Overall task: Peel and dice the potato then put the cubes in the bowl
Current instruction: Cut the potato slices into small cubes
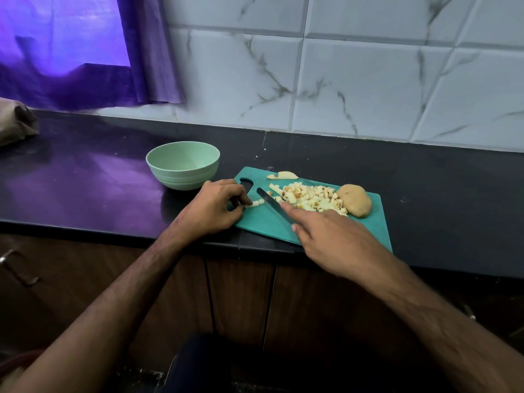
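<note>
A teal cutting board (263, 219) lies on the dark counter. A pile of potato cubes (309, 198) covers its middle, and an unpeeled potato piece (355, 201) sits at the right end. My left hand (215, 208) pinches a short potato strip (255, 203) at the board's left edge. My right hand (331, 239) grips a knife, forefinger stretched along the blade (272, 204), whose tip points toward the strip. The handle is hidden under my hand. A pale green bowl (184, 167) stands to the left behind the board, with nothing visible inside.
Some peel or offcut pieces (283, 175) lie at the board's far edge. A purple curtain (85, 52) hangs at the back left above the counter (85, 180). A brown bag (14, 120) sits at the far left. Tiled wall runs behind.
</note>
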Action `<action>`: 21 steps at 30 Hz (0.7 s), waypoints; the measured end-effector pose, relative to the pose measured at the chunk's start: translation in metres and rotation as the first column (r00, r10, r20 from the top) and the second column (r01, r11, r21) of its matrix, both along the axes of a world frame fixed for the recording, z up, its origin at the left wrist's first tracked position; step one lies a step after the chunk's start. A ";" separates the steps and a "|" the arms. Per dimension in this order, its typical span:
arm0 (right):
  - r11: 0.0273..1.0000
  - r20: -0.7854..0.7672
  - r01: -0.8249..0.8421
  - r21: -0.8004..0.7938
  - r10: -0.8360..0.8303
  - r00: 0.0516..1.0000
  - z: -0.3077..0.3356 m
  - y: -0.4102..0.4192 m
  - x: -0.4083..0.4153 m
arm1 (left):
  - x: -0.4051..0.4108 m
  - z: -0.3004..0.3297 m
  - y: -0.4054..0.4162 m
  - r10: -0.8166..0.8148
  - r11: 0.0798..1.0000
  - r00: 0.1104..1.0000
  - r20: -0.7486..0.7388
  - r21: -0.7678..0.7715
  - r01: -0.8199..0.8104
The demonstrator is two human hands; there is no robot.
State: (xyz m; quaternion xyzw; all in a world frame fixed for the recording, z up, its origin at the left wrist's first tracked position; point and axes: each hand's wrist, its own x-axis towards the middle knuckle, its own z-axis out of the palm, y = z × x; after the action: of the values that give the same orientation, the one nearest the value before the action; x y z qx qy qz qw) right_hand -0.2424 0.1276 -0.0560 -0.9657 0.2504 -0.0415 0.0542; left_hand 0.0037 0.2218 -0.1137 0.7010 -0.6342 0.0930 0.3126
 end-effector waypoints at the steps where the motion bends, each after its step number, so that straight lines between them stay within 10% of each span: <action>1: 1.000 0.007 -0.001 0.001 0.001 1.000 0.002 0.001 -0.002 | -0.001 0.000 0.000 -0.002 1.000 1.000 -0.001 -0.002 0.002; 21: 0.999 -0.040 -0.037 0.002 0.037 0.999 -0.009 0.016 -0.005 | 0.004 -0.004 -0.005 -0.013 0.999 1.000 0.027 -0.034 0.014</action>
State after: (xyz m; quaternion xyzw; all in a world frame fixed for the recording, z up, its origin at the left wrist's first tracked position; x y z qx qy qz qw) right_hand -0.2477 0.1431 -0.0649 -0.9708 0.2337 -0.0209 0.0506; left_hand 0.0079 0.2172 -0.1175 0.6901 -0.6413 0.1109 0.3165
